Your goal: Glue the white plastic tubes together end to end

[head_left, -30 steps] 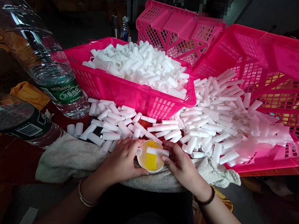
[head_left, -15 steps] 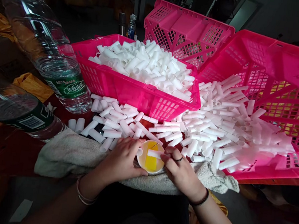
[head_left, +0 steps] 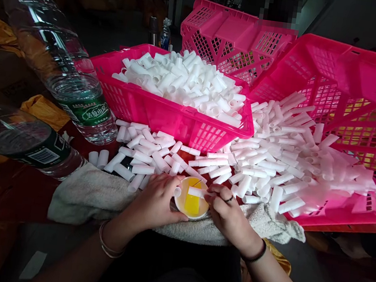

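A small round white bowl with a bright yellow patch inside rests at the towel's edge. My left hand is closed around its left side, thumb along the near rim and fingers at the far side. Beside those fingers, at the rim, shows the open end of a white tube. From the right, my right hand pinches a short white piece that reaches over the yellow patch; whether it is a tube or a strip I cannot tell. A thin dark line crosses the bowl's far edge.
Loose white tubes lie heaped beyond my hands and to the right. A pink basket full of tubes stands behind, with another pink basket tipped at right. Two large water bottles lean at left. A pale towel lines the edge.
The white piece in my right hand shows slightly shorter and higher over the bowl. Both hands keep their grips. The whole view has shifted slightly.
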Demonstrator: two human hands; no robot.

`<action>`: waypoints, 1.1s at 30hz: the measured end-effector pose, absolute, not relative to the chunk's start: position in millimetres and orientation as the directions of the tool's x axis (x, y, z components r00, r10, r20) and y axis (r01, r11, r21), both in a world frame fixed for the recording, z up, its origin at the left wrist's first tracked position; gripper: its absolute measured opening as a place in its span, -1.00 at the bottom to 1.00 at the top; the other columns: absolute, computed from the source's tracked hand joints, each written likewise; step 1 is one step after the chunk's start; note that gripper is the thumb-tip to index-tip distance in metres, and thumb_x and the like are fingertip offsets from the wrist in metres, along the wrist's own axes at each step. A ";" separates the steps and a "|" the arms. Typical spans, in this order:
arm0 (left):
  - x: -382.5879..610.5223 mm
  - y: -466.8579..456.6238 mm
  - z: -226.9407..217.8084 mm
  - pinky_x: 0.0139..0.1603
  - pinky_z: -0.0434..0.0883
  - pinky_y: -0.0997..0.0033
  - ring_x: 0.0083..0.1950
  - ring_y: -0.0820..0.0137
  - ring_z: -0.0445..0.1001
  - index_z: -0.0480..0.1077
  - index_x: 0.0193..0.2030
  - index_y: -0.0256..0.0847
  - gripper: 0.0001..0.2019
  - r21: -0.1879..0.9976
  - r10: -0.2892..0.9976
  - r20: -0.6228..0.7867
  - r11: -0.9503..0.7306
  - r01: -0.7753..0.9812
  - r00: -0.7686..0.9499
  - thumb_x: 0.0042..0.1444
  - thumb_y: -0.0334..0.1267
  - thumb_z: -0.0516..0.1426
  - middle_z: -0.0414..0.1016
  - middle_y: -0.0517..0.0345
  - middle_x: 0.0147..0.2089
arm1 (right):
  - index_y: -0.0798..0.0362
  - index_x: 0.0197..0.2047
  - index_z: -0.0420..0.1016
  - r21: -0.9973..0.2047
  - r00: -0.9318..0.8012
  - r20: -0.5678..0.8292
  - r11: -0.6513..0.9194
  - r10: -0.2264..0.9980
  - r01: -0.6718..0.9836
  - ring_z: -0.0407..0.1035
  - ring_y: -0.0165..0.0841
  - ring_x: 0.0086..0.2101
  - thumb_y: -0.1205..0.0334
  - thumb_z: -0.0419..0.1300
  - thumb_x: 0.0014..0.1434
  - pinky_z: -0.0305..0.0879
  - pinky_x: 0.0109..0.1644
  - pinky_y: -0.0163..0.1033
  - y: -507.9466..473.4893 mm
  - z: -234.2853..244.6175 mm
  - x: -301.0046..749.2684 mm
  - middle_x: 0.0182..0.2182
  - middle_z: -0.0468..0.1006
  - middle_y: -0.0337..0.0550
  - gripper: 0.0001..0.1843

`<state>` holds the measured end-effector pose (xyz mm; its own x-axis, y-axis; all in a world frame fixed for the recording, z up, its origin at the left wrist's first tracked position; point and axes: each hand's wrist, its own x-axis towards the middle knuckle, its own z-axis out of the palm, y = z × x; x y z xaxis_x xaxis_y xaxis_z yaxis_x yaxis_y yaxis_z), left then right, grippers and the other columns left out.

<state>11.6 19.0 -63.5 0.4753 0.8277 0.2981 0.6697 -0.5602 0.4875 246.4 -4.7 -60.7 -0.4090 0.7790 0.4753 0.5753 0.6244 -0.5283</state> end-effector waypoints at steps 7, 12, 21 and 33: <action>12.1 19.7 -67.0 0.15 0.31 -0.14 0.12 -0.07 0.41 0.23 0.12 -0.14 -0.19 0.504 0.837 0.290 -0.546 0.670 0.464 -0.29 0.03 0.40 0.46 -0.10 0.08 | 0.02 0.07 0.39 -0.712 -0.234 0.292 0.374 0.927 0.594 0.52 -0.22 -0.17 0.24 0.11 0.30 0.53 -0.14 -0.12 -8.2 -61.3 248.0 -0.13 0.57 0.00 -0.72; 9.3 17.8 -56.3 0.16 0.27 -0.21 0.20 -0.13 0.31 0.23 0.00 -0.20 -0.37 0.451 0.806 0.333 -0.592 0.668 0.490 -0.17 0.01 0.33 0.37 -0.23 0.15 | -0.02 -0.04 0.49 -0.504 -0.361 0.512 0.613 0.780 0.609 0.46 -0.19 -0.06 0.38 0.12 0.26 0.48 -0.04 -0.07 -12.2 -53.4 256.2 -0.09 0.52 0.03 -0.76; 7.4 -1.5 -8.7 -0.06 0.49 0.28 -0.08 0.27 0.52 0.22 0.09 -0.15 -0.76 0.366 0.648 0.475 -0.760 0.537 0.595 0.29 -0.33 0.01 0.52 0.04 -0.08 | -0.05 -0.05 0.47 -0.832 -0.080 0.471 0.473 0.878 0.291 0.54 -0.30 -0.21 0.29 0.21 0.24 0.53 -0.16 -0.24 -43.9 -11.0 241.7 -0.19 0.61 -0.09 -0.81; 42.8 -45.3 1.8 -0.31 0.48 0.19 -0.27 0.18 0.51 0.34 -0.11 -0.19 -0.85 0.238 0.623 0.377 -0.780 0.579 0.686 0.27 -0.28 -0.01 0.51 0.02 -0.29 | 0.00 -0.15 0.43 -0.742 -0.238 0.412 0.476 0.879 0.473 0.48 -0.34 -0.36 0.24 0.13 0.28 0.45 -0.30 -0.27 -76.2 5.5 248.4 -0.34 0.56 -0.13 -0.90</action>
